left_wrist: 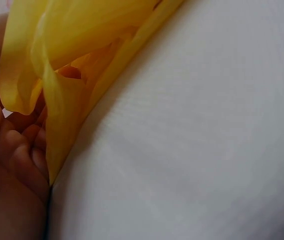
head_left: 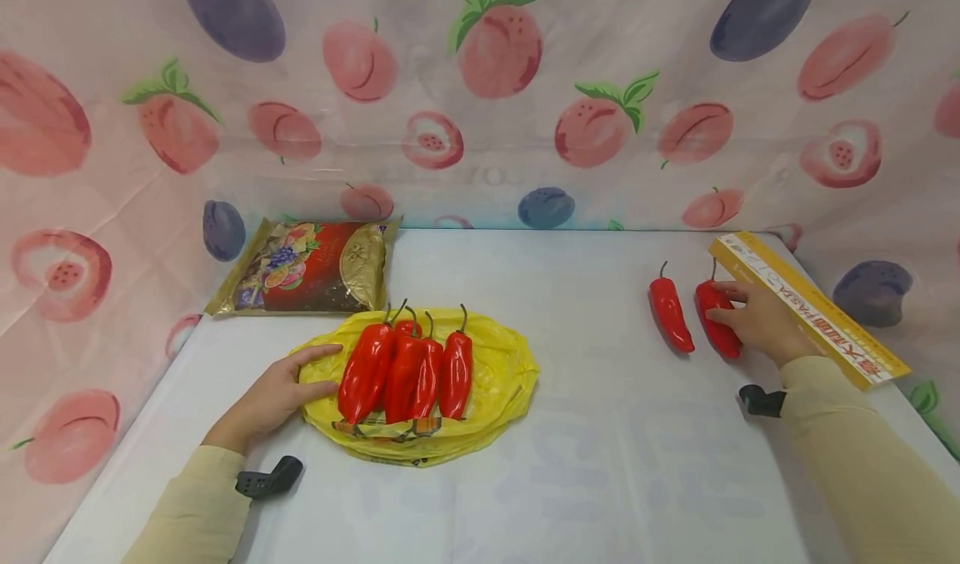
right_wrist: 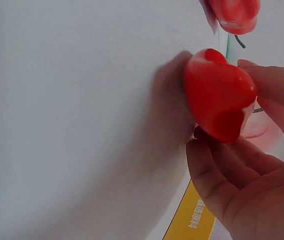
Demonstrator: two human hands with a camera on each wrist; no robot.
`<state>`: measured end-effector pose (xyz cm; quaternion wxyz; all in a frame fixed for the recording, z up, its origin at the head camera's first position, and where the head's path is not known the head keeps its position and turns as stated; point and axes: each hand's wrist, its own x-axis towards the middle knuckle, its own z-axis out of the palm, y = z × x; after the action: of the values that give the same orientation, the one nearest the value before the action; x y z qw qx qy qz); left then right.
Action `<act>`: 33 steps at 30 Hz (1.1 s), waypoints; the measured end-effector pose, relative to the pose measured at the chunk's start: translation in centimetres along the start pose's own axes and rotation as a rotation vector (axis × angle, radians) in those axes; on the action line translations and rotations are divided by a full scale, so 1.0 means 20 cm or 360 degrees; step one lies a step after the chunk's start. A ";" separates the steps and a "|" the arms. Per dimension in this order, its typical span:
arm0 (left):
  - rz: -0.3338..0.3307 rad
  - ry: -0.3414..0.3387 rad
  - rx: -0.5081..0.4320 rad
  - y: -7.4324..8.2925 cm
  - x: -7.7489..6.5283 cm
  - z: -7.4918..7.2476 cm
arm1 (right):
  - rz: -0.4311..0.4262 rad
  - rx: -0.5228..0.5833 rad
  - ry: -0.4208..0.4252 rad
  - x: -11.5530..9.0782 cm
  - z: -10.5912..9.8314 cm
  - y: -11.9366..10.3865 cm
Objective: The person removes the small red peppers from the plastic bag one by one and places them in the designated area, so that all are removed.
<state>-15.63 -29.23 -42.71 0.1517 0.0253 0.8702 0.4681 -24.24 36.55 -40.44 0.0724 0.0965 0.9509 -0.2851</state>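
Observation:
My right hand [head_left: 772,322] pinches a red chili pepper [head_left: 722,331] at the right side of the table. In the right wrist view the thumb and fingers sit on either side of this pepper [right_wrist: 219,95], its rounded end towards the camera. A second red pepper [head_left: 670,314] lies just left of it. My left hand [head_left: 277,397] holds the left edge of a yellow plastic bag [head_left: 502,372]. Up close in the left wrist view, the bag's folded edge [left_wrist: 62,110] lies among the fingers, partly hiding them. Several red peppers [head_left: 405,372] rest side by side on the bag, stems pointing away.
A long yellow pasta box [head_left: 810,310] lies slanted beside my right hand. At the back left lies a gold and red printed packet [head_left: 307,268]. White cloth [head_left: 585,464] covers the table, and a fruit-patterned curtain [head_left: 420,64] stands behind and at the sides.

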 end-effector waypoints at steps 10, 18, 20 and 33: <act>0.0008 0.0006 0.0007 -0.01 0.00 0.00 | 0.0008 0.0076 -0.0006 -0.05 -0.05 -0.06; -0.0021 -0.0002 0.0003 0.00 0.01 0.00 | -0.0124 0.0080 0.0004 -0.17 -0.06 -0.23; -0.0012 0.0001 0.0001 0.00 0.00 0.00 | -0.0204 0.0026 0.0012 -0.19 -0.05 -0.28; 0.0058 0.0003 -0.0045 -0.01 0.00 0.00 | -0.0634 0.0068 -0.0072 -0.39 0.11 -0.66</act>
<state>-15.61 -29.25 -42.92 0.1427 0.0387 0.8630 0.4831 -19.52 23.42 -33.78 0.0338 -0.0984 0.9430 -0.3160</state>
